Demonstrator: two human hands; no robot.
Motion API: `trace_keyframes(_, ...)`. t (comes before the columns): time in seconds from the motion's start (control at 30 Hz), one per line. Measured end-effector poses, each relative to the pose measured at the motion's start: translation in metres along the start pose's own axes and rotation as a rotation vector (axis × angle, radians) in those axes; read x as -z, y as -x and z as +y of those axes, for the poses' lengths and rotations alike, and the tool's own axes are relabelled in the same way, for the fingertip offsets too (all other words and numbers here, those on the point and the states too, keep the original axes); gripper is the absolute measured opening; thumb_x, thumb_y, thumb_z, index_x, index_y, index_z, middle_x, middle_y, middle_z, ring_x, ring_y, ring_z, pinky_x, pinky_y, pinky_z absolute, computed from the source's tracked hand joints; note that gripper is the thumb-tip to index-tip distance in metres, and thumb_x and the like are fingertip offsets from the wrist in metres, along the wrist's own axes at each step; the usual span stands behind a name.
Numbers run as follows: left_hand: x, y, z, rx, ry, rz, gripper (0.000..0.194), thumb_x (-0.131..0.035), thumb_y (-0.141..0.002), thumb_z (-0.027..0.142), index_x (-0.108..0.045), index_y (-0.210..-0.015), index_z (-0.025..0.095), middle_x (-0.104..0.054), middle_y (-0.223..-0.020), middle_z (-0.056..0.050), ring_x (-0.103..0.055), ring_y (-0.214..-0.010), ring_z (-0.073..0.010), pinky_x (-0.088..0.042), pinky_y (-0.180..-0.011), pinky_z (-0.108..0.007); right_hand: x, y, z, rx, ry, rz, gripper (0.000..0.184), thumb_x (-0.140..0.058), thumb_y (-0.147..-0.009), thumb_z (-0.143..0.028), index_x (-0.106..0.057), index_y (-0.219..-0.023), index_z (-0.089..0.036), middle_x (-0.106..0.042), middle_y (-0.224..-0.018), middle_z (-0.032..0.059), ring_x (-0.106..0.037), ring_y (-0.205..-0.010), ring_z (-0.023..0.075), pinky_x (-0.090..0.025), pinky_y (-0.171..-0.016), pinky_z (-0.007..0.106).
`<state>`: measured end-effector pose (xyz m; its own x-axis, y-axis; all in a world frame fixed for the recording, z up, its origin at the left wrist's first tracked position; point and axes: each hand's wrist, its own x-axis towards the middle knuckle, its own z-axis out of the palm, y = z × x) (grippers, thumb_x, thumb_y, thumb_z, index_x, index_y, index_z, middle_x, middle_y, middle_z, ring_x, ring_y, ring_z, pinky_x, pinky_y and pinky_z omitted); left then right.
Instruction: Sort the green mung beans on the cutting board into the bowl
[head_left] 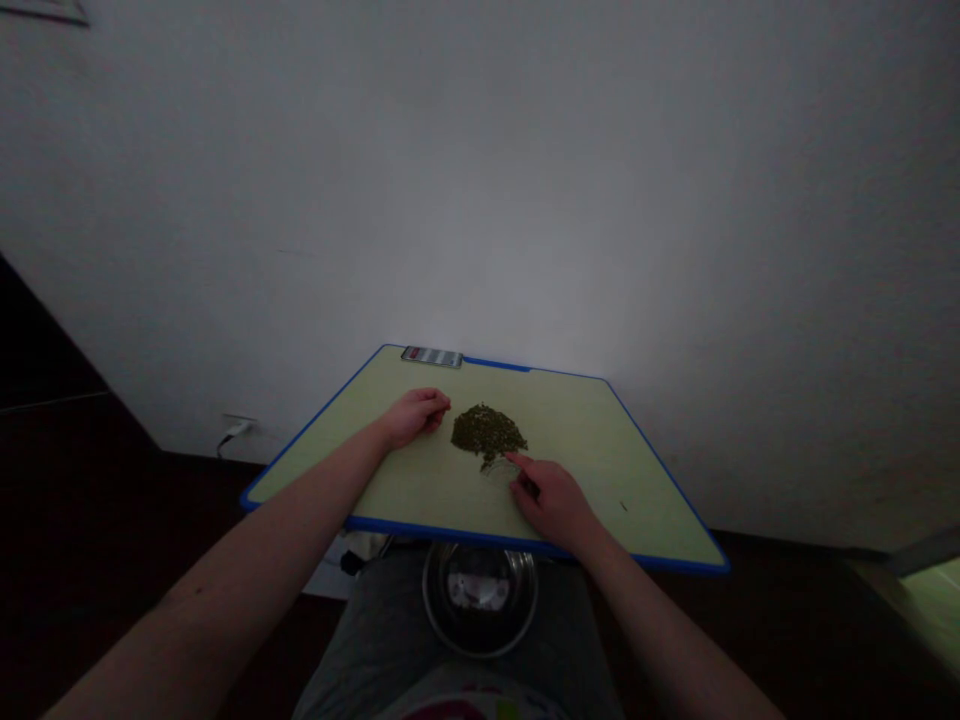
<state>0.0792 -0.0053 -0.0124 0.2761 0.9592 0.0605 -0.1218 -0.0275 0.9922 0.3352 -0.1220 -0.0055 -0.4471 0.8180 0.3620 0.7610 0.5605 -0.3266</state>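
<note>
A heap of small green grains (487, 432) lies in the middle of a pale green table with a blue rim (465, 530). My left hand (414, 414) rests on the table just left of the heap, fingers curled in, nothing visible in it. My right hand (551, 495) lies at the heap's near right edge, index finger stretched out and touching the grains, the other fingers folded. A thin scatter of grains sits beside that fingertip.
A phone (432, 356) lies at the table's far edge against the white wall. A metal bowl (480, 598) sits in my lap below the near rim. A plug and cable (234, 430) are at the wall's foot on the left. Dark floor surrounds the table.
</note>
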Motion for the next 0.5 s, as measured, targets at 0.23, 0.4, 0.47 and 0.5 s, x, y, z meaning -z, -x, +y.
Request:
trace_keyframes(0.23,-0.0019,0.0023,0.0031,0.001,-0.017,0.007,0.017,-0.06,-0.068,0.029,-0.051,-0.065,0.015,-0.045,-0.047,0.004,-0.04,-0.04,-0.0062,-0.026,-0.039,-0.02,-0.0018,0.0005,0.005,-0.095,-0.004,0.061,0.041,-0.042,-0.081,-0.022,-0.049,-0.122,-0.016,-0.063,-0.082,0.0065,-0.054,-0.075,0.0176,-0.041,-0.073,0.03)
trace_keyframes(0.4,-0.0024,0.0024,0.0036,0.004,-0.01,0.01,0.018,-0.061,-0.067,0.03,-0.051,-0.064,0.015,-0.046,-0.048,0.004,-0.04,-0.039,-0.0056,-0.026,-0.039,-0.02,0.0001,0.001,0.004,-0.013,-0.029,0.041,0.039,-0.043,-0.082,-0.024,-0.05,-0.12,-0.016,-0.062,-0.08,0.0061,-0.053,-0.076,0.0181,-0.04,-0.075,0.031)
trace_keyframes(0.47,-0.0027,0.0023,0.0039,0.007,-0.013,0.011,0.017,-0.061,-0.067,0.029,-0.052,-0.064,0.015,-0.046,-0.049,0.003,-0.04,-0.039,-0.0055,-0.026,-0.039,-0.02,0.0009,0.0008,0.0024,0.007,-0.009,0.003,0.039,-0.043,-0.082,-0.024,-0.05,-0.12,-0.016,-0.062,-0.08,0.0065,-0.053,-0.077,0.0181,-0.04,-0.076,0.031)
trace_keyframes(0.5,-0.0028,0.0022,0.004,0.007,-0.014,0.011,0.017,-0.061,-0.067,0.029,-0.052,-0.064,0.015,-0.046,-0.048,0.003,-0.04,-0.039,-0.0056,-0.026,-0.039,-0.02,0.0011,0.0006,0.0018,0.004,0.001,-0.008,0.04,-0.042,-0.083,-0.024,-0.049,-0.121,-0.016,-0.062,-0.081,0.007,-0.053,-0.077,0.0182,-0.039,-0.076,0.031)
